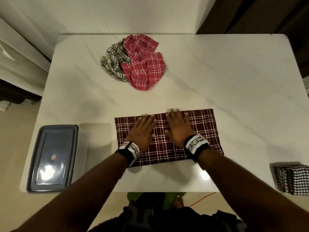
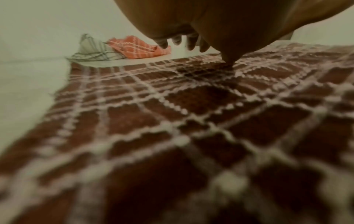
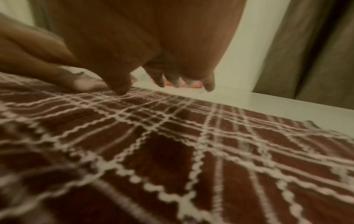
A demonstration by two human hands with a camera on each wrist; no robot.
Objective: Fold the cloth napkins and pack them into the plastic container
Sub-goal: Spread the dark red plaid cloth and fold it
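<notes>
A maroon plaid napkin [image 1: 167,148] [image 2: 172,121] [image 3: 191,151] lies folded into a long rectangle at the front middle of the white table [image 1: 217,81]. My left hand [image 1: 143,129] [image 2: 210,22] and right hand [image 1: 178,126] [image 3: 153,37] press flat on it side by side. Their straight fingers reach its far edge. A crumpled pink plaid napkin [image 1: 145,64] [image 2: 138,48] and a cream napkin with black lines [image 1: 112,62] [image 2: 91,50] lie heaped at the back middle. A faint clear plastic container [image 1: 97,148] stands just left of the maroon napkin.
A grey-blue plastic lid [image 1: 51,158] lies at the table's front left corner. A folded black-and-white houndstooth cloth [image 1: 291,180] sits at the right edge. A wall runs behind the table, with dark curtains [image 1: 267,14] at the back right.
</notes>
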